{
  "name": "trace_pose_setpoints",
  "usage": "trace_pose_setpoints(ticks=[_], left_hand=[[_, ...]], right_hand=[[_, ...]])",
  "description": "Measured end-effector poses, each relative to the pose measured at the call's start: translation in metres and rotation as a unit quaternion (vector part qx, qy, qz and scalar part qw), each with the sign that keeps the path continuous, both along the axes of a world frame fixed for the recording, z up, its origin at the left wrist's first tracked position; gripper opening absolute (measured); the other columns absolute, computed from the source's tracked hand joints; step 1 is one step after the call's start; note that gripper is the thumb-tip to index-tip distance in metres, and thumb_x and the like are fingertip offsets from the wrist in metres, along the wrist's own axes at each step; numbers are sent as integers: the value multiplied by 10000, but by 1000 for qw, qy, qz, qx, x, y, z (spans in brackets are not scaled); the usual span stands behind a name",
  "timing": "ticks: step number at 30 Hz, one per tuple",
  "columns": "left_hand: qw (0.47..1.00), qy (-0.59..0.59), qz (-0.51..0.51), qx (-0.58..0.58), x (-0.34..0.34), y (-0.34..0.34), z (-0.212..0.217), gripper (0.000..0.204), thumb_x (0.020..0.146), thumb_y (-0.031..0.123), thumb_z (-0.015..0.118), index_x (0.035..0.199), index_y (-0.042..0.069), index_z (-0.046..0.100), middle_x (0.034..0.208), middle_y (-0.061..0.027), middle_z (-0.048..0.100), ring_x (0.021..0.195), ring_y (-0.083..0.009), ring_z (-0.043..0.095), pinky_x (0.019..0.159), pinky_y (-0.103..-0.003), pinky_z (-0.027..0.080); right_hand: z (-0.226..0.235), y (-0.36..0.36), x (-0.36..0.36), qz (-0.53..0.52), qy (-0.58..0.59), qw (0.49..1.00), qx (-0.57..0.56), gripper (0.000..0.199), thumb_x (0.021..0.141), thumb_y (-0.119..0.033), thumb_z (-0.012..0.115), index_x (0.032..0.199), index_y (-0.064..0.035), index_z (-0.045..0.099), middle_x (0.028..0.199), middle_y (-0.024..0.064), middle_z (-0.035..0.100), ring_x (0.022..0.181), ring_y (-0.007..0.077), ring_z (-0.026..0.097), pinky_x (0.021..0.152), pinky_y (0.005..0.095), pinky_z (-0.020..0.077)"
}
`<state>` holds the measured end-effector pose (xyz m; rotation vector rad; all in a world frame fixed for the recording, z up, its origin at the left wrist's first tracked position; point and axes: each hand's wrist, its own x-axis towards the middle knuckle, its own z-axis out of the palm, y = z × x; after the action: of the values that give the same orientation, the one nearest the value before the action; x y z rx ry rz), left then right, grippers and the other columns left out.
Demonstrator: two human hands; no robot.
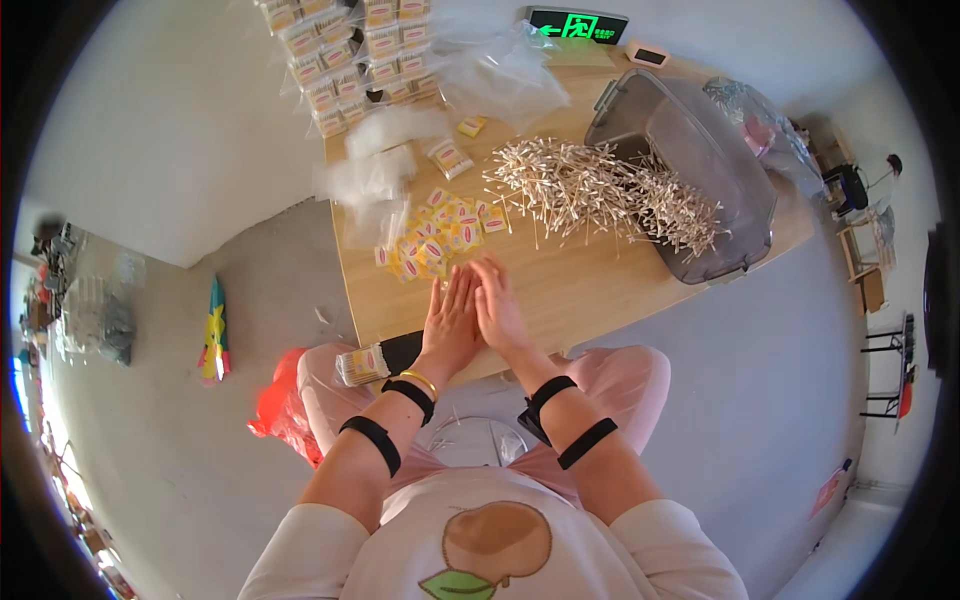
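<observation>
Near the front edge of the wooden table (590,290), my left hand (452,318) and my right hand (501,312) are side by side and touching. Both have their fingers stretched out, pointing away from me. No object shows in either; what may lie under the palms is hidden. Just beyond the fingertips is a heap of small yellow-and-white cards (432,240). Farther right, a large pile of loose cotton swabs (575,185) spills from a tipped grey plastic bin (735,190). By my left wrist, at the table edge, lies a filled swab packet (360,366).
Clear plastic bags (375,180) lie left of the cards, with larger bags (505,80) behind. Stacked swab packets (345,60) stand at the back left. One packet (450,158) sits beyond the cards. A small clock (648,55) is at the back. A red bag (283,410) hangs beside my left knee.
</observation>
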<state>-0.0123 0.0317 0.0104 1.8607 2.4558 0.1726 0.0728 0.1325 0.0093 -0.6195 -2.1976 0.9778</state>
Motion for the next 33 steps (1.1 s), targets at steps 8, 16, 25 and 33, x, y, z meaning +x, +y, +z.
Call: trace_pose_setpoints(ticks=[8, 16, 25, 33], left_hand=[[1000, -20, 6, 0, -8, 16, 4, 950, 956, 603, 499, 1579, -36, 175, 1662, -183, 189, 1561, -287, 123, 1262, -501, 63], [999, -33, -13, -1, 5, 0, 0, 960, 957, 606, 489, 1567, -67, 179, 1652, -224, 184, 1557, -317, 128, 1259, -502, 76], [1000, -19, -16, -16, 3, -10, 14, 946, 975, 602, 463, 1568, -70, 160, 1651, -230, 181, 1555, -324, 132, 1258, -510, 50], [995, -97, -7, 6, -19, -27, -1, 867, 975, 448, 540, 1560, -76, 173, 1650, -251, 152, 1558, -359, 91, 1255, -527, 44]], right_hand=[[-3, 28, 40, -90, -39, 995, -27, 385, 955, 10, 471, 1335, -39, 508, 1380, 240, 488, 1264, 451, 493, 1015, 478, 466], [-6, 26, 41, -96, -27, 995, 14, 378, 937, 7, 495, 1311, -31, 525, 1360, 225, 510, 1253, 438, 511, 1005, 471, 475], [-7, 31, 40, -80, 13, 997, 1, 349, 939, -3, 501, 1284, -33, 548, 1316, 228, 538, 1227, 434, 529, 992, 472, 481], [0, -7, 19, -32, 37, 997, -67, 301, 1005, -89, 475, 1292, -33, 546, 1326, 241, 531, 1231, 434, 524, 1010, 457, 463]])
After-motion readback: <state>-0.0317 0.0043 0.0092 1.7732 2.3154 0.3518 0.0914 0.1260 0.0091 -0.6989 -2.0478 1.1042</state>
